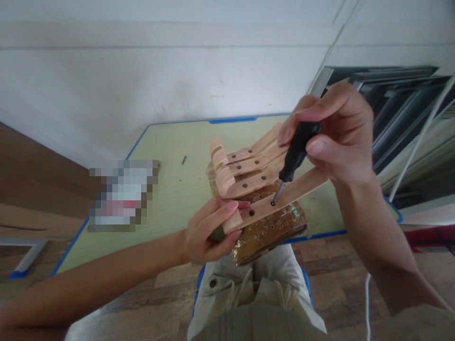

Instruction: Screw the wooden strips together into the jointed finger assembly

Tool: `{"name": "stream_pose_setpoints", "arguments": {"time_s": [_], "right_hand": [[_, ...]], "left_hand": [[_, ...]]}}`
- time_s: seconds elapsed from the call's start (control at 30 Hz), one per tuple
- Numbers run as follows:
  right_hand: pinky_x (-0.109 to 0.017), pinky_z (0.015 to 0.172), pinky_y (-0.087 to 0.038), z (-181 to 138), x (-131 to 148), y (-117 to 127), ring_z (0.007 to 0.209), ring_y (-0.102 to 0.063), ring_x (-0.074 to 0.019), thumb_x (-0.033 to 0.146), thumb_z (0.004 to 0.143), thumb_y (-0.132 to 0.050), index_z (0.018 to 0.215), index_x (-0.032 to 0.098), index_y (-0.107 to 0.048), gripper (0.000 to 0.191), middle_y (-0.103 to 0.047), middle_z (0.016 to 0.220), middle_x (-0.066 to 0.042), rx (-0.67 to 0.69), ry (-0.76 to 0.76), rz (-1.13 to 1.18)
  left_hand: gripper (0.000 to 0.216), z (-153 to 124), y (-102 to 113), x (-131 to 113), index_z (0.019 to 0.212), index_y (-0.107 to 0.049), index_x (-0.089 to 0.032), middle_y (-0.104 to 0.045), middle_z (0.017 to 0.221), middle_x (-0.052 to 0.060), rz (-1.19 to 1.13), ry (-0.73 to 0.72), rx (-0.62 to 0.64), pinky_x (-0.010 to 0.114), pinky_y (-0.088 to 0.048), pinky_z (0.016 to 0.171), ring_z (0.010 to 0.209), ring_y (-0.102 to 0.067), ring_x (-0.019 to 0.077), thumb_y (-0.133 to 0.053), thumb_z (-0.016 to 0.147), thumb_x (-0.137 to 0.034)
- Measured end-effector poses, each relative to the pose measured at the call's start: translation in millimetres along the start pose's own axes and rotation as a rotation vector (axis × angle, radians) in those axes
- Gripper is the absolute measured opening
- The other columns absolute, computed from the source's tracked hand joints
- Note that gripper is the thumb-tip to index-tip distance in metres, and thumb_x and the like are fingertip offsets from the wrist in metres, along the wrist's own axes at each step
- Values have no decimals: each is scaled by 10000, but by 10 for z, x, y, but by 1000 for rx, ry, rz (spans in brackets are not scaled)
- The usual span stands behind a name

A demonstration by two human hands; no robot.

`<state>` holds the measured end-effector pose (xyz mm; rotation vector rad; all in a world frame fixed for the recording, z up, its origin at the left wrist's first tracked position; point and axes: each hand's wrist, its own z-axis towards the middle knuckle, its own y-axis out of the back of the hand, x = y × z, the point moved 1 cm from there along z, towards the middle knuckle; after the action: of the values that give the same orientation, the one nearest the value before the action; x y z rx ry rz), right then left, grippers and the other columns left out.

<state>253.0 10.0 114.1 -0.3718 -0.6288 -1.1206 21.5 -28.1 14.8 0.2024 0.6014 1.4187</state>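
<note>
My right hand (337, 137) is closed around the black handle of a small screwdriver (294, 158). Its metal tip sits in a hole of the nearest wooden slat (284, 196). That slat belongs to a fan of several light wooden slats (245, 170) with rounded ends and screw holes. The slats rest on a brown perforated board (270, 232) wrapped in shiny film. My left hand (209, 232) grips the near rounded end of the front slat and the board's edge, fingers curled over it.
The board lies at the front edge of a pale green table (170, 189) with blue trim. A small dark screw (184, 159) and a blurred-out patch (122, 194) lie on it. Dark metal frames (401, 109) lean at right; a white cable (415, 147) hangs there.
</note>
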Motion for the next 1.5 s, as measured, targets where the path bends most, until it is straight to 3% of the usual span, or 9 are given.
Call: {"name": "stream_pose_setpoints", "arguments": {"time_s": [0.2, 0.3, 0.4, 0.6, 0.8, 0.97, 1.13, 1.3, 1.5], "right_hand": [[-313, 763, -589, -30, 48, -4, 936, -687, -173, 145, 897, -506, 1125, 210, -542, 240, -673, 1123, -49, 301, -69, 149], [-302, 776, -581, -40, 56, 5, 924, -689, -143, 93, 898, -476, 1171, 206, -483, 295, -678, 1095, -19, 381, -126, 178], [-268, 777, -569, -48, 43, -7, 922, -676, -116, 54, 877, -488, 1219, 215, -439, 381, -677, 1026, 19, 419, -164, 180], [-260, 738, -564, -38, 19, -4, 883, -667, -110, 69, 885, -494, 1219, 199, -427, 365, -662, 968, 23, 407, -151, 140], [-250, 742, -565, 23, -31, 22, 906, -659, -107, 62, 881, -496, 1228, 205, -407, 386, -659, 981, 21, 452, -137, 155], [-262, 752, -566, 192, -107, 57, 879, -664, -97, 46, 869, -517, 1218, 173, -426, 382, -660, 978, 25, 491, -154, 93], [-299, 781, -553, 393, -229, 137, 902, -671, -116, 93, 848, -556, 1194, 144, -444, 367, -674, 971, 17, 500, -187, -12], [-277, 742, -571, 533, -380, 264, 831, -689, -107, 95, 817, -593, 1109, 140, -431, 337, -693, 1011, -18, 450, -200, 21], [-291, 697, -591, 636, -371, 339, 808, -695, -139, 78, 761, -657, 1005, 131, -429, 338, -691, 855, -1, 473, -164, -17]], "left_hand": [[777, 1, 2, -8, 1450, -291, -104, -640, 1085, 130, -10, -3, 16, 335, -592, 798, 1048, -645, 245, -617, 746, -54], [781, 1, 3, -10, 1457, -291, -153, -646, 1071, 114, -8, 29, 15, 340, -595, 789, 1043, -648, 244, -589, 746, -23], [800, -28, -11, 7, 1455, -283, -113, -626, 1100, 132, -29, 19, 18, 358, -587, 796, 1050, -635, 258, -621, 733, -51], [1120, -125, -86, -27, 1492, -146, -98, -523, 1239, 181, -22, 50, 42, 490, -510, 923, 1087, -578, 346, -744, 633, -496], [1160, -178, -99, -13, 1498, -103, -117, -543, 1218, 181, 90, 95, 52, 491, -486, 971, 1075, -612, 362, -783, 605, -410], [1194, -139, -31, 258, 1498, -95, -134, -551, 1263, 198, 100, 67, 79, 480, -545, 923, 1104, -615, 366, -786, 593, -493], [1099, -13, 41, 556, 1477, -143, -75, -478, 1373, 204, 177, 110, 83, 531, -417, 1067, 1248, -496, 416, -709, 671, -561], [963, 101, 96, 743, 1442, -214, -57, -532, 1324, 149, 140, 147, 71, 489, -428, 1065, 1250, -502, 375, -629, 741, -571], [1155, 97, 68, 789, 1489, -129, -94, -461, 1369, 218, 183, 115, 90, 548, -447, 1053, 1250, -494, 417, -772, 614, -485]]}}
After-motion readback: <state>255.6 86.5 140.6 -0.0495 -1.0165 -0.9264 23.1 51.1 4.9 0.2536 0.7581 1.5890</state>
